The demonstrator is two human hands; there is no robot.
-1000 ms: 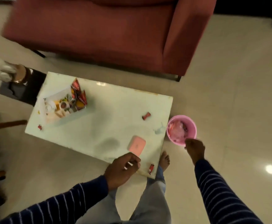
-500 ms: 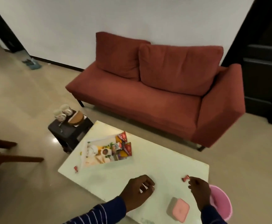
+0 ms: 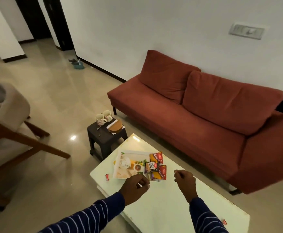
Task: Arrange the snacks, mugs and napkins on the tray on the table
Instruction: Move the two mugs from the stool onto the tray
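A white picture-printed tray (image 3: pixel 132 153) lies at the far left end of the pale table (image 3: pixel 162 207). Several snack packets (image 3: pixel 156 165) are piled on the tray's right side. Two floral mugs (image 3: pixel 103 116) and a wooden napkin holder (image 3: pixel 115 126) with white napkins stand on a dark stool (image 3: pixel 103 137) beyond the table. My left hand (image 3: pixel 135 186) hovers at the tray's near edge, fingers curled; a thin pale streak shows between them. My right hand (image 3: pixel 185 182) hovers right of the packets, fingers curled, with nothing visible in it.
Small red wrappers lie on the table at the left (image 3: pixel 107 177) and by the near right edge (image 3: pixel 225 221). A red sofa (image 3: pixel 204 118) runs behind the table. A wooden-legged chair (image 3: pixel 11 125) stands on the left.
The view has lifted from the table and pink bin to the room. Both hands have moved from the table's right end towards the tray. The bin and pink box are out of view.
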